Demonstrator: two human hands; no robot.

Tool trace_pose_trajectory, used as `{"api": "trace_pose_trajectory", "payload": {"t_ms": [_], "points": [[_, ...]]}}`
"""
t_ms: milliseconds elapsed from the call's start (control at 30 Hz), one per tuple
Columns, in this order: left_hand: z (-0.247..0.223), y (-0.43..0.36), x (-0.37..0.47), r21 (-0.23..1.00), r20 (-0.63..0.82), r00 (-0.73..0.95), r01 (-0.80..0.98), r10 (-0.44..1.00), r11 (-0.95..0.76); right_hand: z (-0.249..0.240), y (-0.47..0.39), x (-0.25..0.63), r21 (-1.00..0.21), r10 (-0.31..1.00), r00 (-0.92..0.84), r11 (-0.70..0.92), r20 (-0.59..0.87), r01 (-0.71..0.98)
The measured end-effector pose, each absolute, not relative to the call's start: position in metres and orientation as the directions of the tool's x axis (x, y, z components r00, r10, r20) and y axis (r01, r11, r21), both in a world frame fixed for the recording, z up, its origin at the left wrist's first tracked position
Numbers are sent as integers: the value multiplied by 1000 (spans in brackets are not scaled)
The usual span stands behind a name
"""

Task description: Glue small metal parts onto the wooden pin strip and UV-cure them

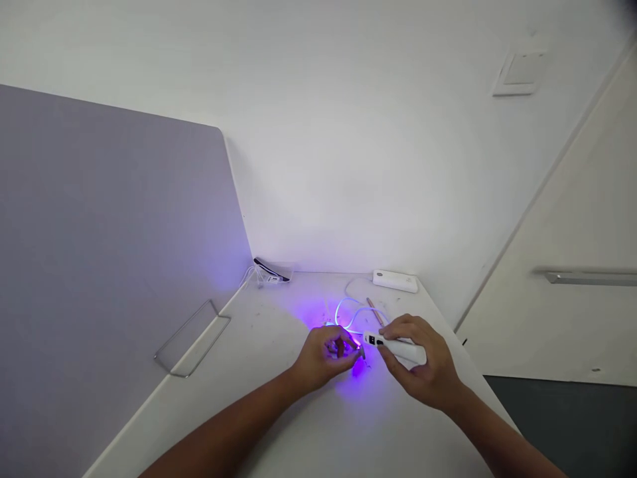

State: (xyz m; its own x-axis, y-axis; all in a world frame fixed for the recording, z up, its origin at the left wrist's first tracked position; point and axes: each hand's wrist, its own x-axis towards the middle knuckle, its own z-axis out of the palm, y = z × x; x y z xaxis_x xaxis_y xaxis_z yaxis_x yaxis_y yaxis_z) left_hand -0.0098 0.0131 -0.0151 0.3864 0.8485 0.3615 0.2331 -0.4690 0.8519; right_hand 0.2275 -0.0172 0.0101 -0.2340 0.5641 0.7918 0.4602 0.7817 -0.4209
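My left hand [321, 358] is over the white tabletop, thumb and fingertips brought together around a small thing. Bright violet light at the fingertips washes out its shape, so I cannot tell what it is. My right hand [428, 362] grips a slim white oblong device [405, 350] between thumb and fingers. Dark openings or buttons mark the device's left end, which points toward my left fingertips with a small gap between. A thin white cable [338, 309], tinted violet, loops on the table just behind both hands. Exactly where the light comes from is hidden.
Behind my right hand lies a thin brownish stick [374, 311]. A white rounded box [395, 281] rests at the back right, and a clear tray [283, 271] with a dark strip and cables at the back left. A wire holder [193, 338] juts from the grey panel [114, 252].
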Motion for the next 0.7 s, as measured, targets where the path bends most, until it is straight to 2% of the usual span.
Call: {"api": "trace_pose_trajectory", "payload": {"t_ms": [200,300,567,700], "points": [[-16,16,-11,835,414,402,189,817,-517,19,-21,233,-456,541,-363,838,759,299],[-17,16,-11,820,426,416,199,804,-537,23,-27,227,-461,534,-401,845,745,270],[-20,16,-10,823,391,394,255,832,-508,12,-32,216,-331,432,-222,864,874,380],[-17,16,-12,838,356,428,248,831,-486,13,-25,219,-259,400,-211,834,892,486]]}}
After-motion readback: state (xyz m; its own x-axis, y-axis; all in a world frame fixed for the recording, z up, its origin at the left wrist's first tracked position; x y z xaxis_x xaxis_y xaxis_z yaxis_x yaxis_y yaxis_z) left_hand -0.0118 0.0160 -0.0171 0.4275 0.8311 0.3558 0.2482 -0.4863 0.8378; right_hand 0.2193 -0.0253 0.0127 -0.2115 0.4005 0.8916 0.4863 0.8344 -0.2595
